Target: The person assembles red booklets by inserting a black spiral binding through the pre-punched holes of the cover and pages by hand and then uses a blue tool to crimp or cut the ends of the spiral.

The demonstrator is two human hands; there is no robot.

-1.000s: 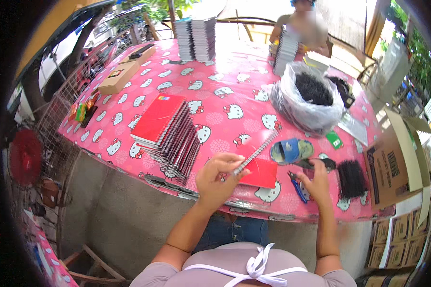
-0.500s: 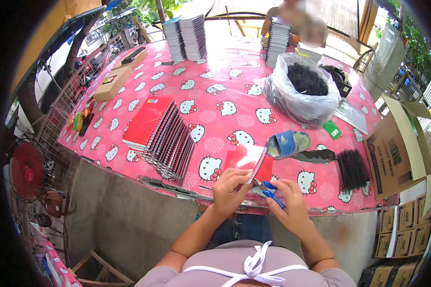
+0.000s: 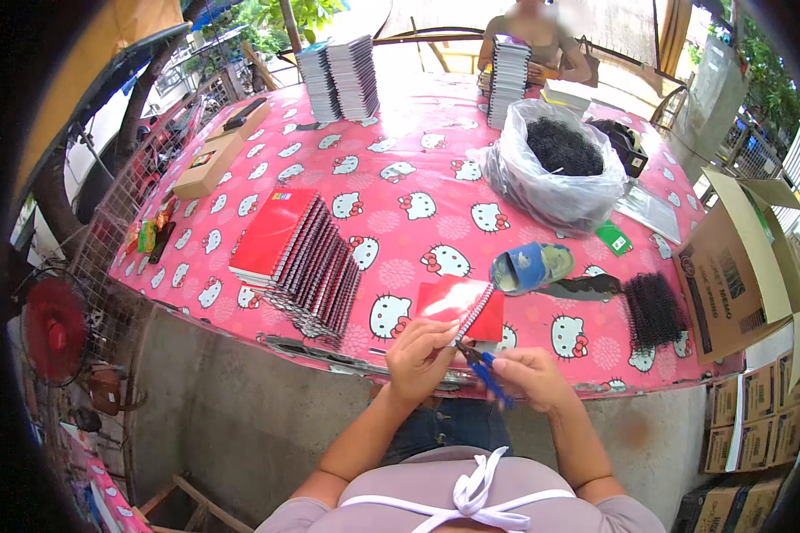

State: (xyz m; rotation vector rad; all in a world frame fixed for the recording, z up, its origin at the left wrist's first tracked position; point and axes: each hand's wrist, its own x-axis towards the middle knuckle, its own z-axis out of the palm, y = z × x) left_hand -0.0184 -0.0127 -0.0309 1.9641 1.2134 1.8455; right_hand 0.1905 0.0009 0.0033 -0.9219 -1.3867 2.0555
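Left hand (image 3: 420,355) pinching the spiral edge of a red notebook (image 3: 458,308) at the near table edge (image 3: 329,351). Right hand (image 3: 529,377) closed around blue-handled pliers (image 3: 484,369), tip at the spiral's lower end. Fanned stack of notebooks (image 3: 298,253) lying to the left.

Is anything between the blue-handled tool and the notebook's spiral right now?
Nothing visible. The right hand holds the tool right at the spiral end of the red notebook, which the left hand steadies.
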